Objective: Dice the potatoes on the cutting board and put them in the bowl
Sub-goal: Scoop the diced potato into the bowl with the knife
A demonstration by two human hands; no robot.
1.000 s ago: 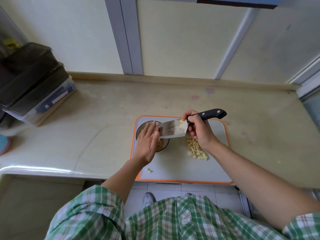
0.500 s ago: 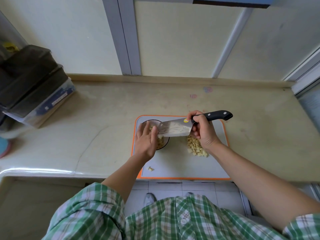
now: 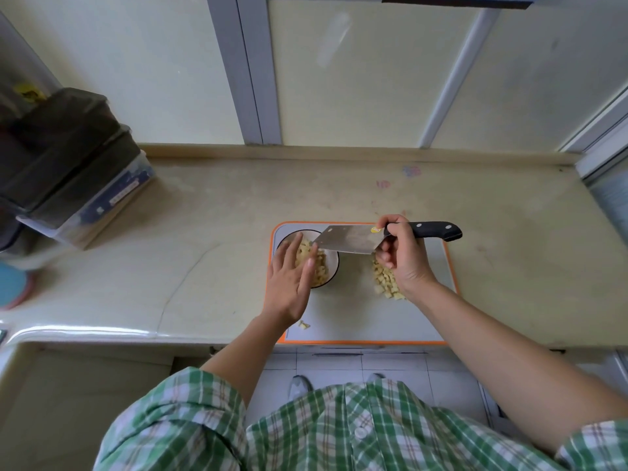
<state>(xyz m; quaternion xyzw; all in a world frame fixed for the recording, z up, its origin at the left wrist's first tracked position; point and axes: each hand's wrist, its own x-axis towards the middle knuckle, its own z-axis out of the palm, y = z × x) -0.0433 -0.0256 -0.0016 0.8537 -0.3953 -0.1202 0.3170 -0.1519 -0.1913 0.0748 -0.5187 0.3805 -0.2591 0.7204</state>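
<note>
steel knife [image 3: 350,240], its black handle gripped by the right hand [image 3: 406,265], hangs tilted above the bowl [image 3: 336,268]. the left hand [image 3: 289,283], fingers [image 3: 294,249] straight and holding nothing, hovers over the bowl beside the blade's tip. diced potato [image 3: 320,266] lies in the bowl, and another pile [image 3: 382,279] lies under the right hand on the orange-edged cutting board [image 3: 367,321].
</note>
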